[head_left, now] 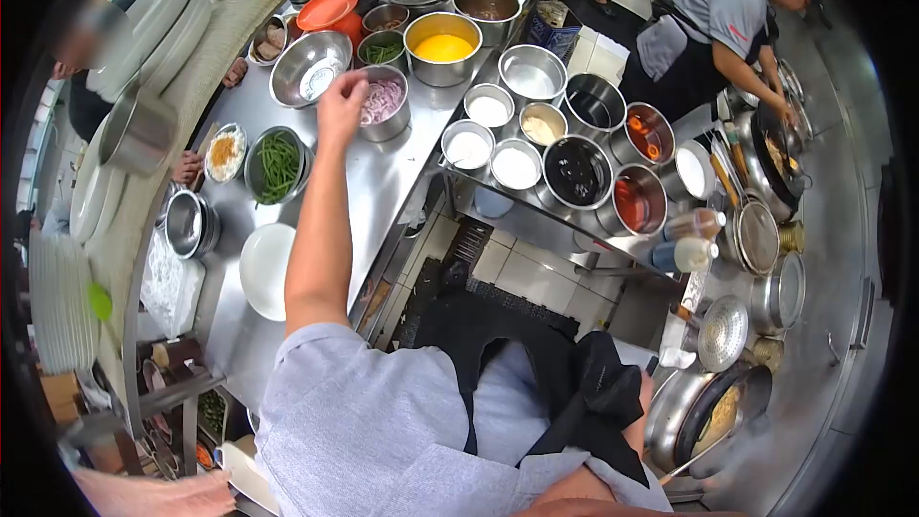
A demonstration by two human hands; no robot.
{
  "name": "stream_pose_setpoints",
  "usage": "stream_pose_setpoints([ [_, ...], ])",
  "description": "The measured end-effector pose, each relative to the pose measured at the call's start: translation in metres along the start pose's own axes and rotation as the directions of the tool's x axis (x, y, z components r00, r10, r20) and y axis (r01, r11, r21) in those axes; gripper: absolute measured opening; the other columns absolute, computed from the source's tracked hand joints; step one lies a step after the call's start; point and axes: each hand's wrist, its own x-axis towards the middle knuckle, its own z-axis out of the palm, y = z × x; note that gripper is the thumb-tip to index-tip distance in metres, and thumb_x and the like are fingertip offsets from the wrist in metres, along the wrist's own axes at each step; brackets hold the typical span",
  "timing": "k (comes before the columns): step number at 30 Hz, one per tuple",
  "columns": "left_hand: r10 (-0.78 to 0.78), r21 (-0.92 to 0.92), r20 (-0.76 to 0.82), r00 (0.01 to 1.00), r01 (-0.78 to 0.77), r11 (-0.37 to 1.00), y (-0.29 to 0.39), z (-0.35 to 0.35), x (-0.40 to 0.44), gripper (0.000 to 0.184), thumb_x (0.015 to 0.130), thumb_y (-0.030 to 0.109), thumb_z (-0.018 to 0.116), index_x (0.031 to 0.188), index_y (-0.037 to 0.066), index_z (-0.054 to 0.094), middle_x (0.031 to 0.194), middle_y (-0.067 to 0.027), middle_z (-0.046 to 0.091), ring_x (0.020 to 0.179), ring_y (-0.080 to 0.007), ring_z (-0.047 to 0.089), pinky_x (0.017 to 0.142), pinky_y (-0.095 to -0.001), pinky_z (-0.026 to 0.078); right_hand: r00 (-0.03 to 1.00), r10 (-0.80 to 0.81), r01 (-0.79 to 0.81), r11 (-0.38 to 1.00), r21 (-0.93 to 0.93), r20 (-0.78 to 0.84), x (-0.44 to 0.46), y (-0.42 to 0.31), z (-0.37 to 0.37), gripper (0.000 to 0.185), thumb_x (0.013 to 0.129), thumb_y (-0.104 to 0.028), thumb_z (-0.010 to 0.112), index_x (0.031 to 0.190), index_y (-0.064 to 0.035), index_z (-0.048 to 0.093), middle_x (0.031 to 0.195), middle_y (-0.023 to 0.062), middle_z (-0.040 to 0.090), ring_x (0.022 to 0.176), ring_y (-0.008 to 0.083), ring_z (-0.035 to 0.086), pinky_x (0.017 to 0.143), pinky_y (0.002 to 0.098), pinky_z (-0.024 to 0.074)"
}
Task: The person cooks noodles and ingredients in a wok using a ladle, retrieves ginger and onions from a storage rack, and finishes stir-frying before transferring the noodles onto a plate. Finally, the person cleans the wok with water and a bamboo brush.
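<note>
My left hand (342, 107) reaches out over the steel counter, its fingers drawn together at the rim of a pot of sliced red onion (385, 96). Whatever it pinches, if anything, is too small to make out. Just left of it sits a wide steel bowl (308, 71) with something white inside. A bowl of cut green vegetables (278, 168) and a white plate (268, 270) lie nearer to me. Of my right arm only a strip of skin shows beside a black cloth (603, 393); the fingers are hidden. Close by, a wok (756, 397) holds yellowish food.
A pot of yellow liquid (442, 46) stands beyond the onion. Several sauce and seasoning pots, including a dark one (576, 172), crowd the side table. A co-worker (718, 19) bends over the stove at right. Stacked plates (62, 297) line the left shelf.
</note>
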Motion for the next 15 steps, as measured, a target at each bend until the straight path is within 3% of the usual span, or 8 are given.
stream_pose_setpoints([
  [3, -0.066, 0.126, -0.008, 0.998, 0.067, 0.990, -0.035, 0.015, 0.090, 0.030, 0.086, 0.022, 0.069, 0.110, 0.004, 0.071, 0.097, -0.0127, 0.074, 0.089, -0.0209, 0.071, 0.081, -0.0329, 0.054, 0.982, 0.163, -0.176, 0.975, 0.136, 0.096, -0.022, -0.005, 0.014, 0.056, 0.081, -0.010, 0.072, 0.133, 0.0021, 0.054, 0.110, 0.0193, 0.063, 0.106, 0.0302, 0.061, 0.092, 0.0388, 0.0481],
  [5, 0.048, 0.298, 0.030, 0.998, -0.055, 0.953, -0.051, 0.035, 0.140, 0.029, 0.085, 0.020, 0.070, 0.109, 0.004, 0.072, 0.095, -0.0113, 0.074, 0.086, -0.0205, 0.071, 0.078, -0.0324, 0.055, 0.966, 0.244, -0.257, 0.932, 0.255, 0.081, -0.040, -0.013, 0.014, 0.057, 0.081, -0.011, 0.073, 0.133, 0.0034, 0.054, 0.108, 0.0185, 0.064, 0.104, 0.0285, 0.062, 0.090, 0.0379, 0.0488],
  [6, 0.045, 0.294, 0.042, 0.998, -0.056, 0.954, -0.060, 0.046, 0.162, 0.029, 0.085, 0.020, 0.070, 0.109, 0.004, 0.072, 0.095, -0.0113, 0.074, 0.086, -0.0205, 0.071, 0.078, -0.0324, 0.055, 0.959, 0.275, -0.284, 0.907, 0.311, 0.074, -0.049, -0.017, 0.014, 0.058, 0.081, -0.012, 0.074, 0.133, 0.0041, 0.054, 0.107, 0.0181, 0.065, 0.103, 0.0276, 0.063, 0.089, 0.0375, 0.0491],
  [8, -0.020, 0.569, 0.265, 0.964, -0.140, 0.810, -0.079, 0.070, 0.196, 0.027, 0.081, 0.017, 0.069, 0.106, 0.008, 0.074, 0.104, -0.0156, 0.073, 0.096, -0.0277, 0.071, 0.087, -0.0362, 0.054, 0.942, 0.331, -0.328, 0.853, 0.405, 0.066, -0.064, -0.025, 0.010, 0.059, 0.081, -0.013, 0.075, 0.132, 0.0055, 0.054, 0.106, 0.0172, 0.065, 0.101, 0.0259, 0.063, 0.087, 0.0366, 0.0497],
  [9, -0.023, 0.562, 0.275, 0.961, -0.141, 0.815, -0.094, 0.081, 0.209, 0.027, 0.081, 0.017, 0.069, 0.106, 0.008, 0.074, 0.104, -0.0156, 0.073, 0.096, -0.0277, 0.071, 0.087, -0.0362, 0.054, 0.937, 0.344, -0.335, 0.824, 0.458, 0.065, -0.066, -0.026, 0.009, 0.059, 0.081, -0.013, 0.076, 0.132, 0.0062, 0.053, 0.105, 0.0168, 0.066, 0.100, 0.0250, 0.064, 0.086, 0.0362, 0.0500],
  [11, -0.289, 0.755, 0.424, 0.858, -0.158, 0.636, -0.114, 0.098, 0.227, 0.026, 0.080, 0.016, 0.068, 0.105, 0.012, 0.075, 0.110, -0.0173, 0.071, 0.105, -0.0306, 0.068, 0.091, -0.0381, 0.053, 0.926, 0.370, -0.352, 0.772, 0.529, 0.076, -0.069, -0.029, 0.006, 0.061, 0.080, -0.014, 0.077, 0.132, 0.0076, 0.053, 0.104, 0.0160, 0.067, 0.098, 0.0233, 0.065, 0.084, 0.0353, 0.0507],
  [12, -0.386, 0.813, 0.407, 0.828, -0.135, 0.567, -0.119, 0.106, 0.232, 0.031, 0.082, 0.012, 0.064, 0.111, 0.011, 0.073, 0.120, -0.0186, 0.067, 0.113, -0.0323, 0.065, 0.096, -0.0407, 0.051, 0.913, 0.407, -0.375, 0.795, 0.478, 0.039, -0.072, -0.031, 0.011, 0.062, 0.081, -0.015, 0.077, 0.132, 0.0090, 0.052, 0.103, 0.0151, 0.067, 0.097, 0.0221, 0.065, 0.082, 0.0344, 0.0508],
  [15, -0.426, 0.880, 0.290, 0.857, -0.063, 0.471, -0.119, 0.119, 0.224, 0.035, 0.084, 0.009, 0.058, 0.117, 0.009, 0.069, 0.127, -0.0190, 0.063, 0.118, -0.0341, 0.061, 0.099, -0.0439, 0.049, 0.894, 0.445, -0.426, 0.801, 0.421, 0.057, -0.074, -0.040, 0.014, 0.061, 0.082, -0.016, 0.076, 0.133, 0.0080, 0.053, 0.103, 0.0147, 0.068, 0.097, 0.0216, 0.065, 0.082, 0.0342, 0.0509],
])
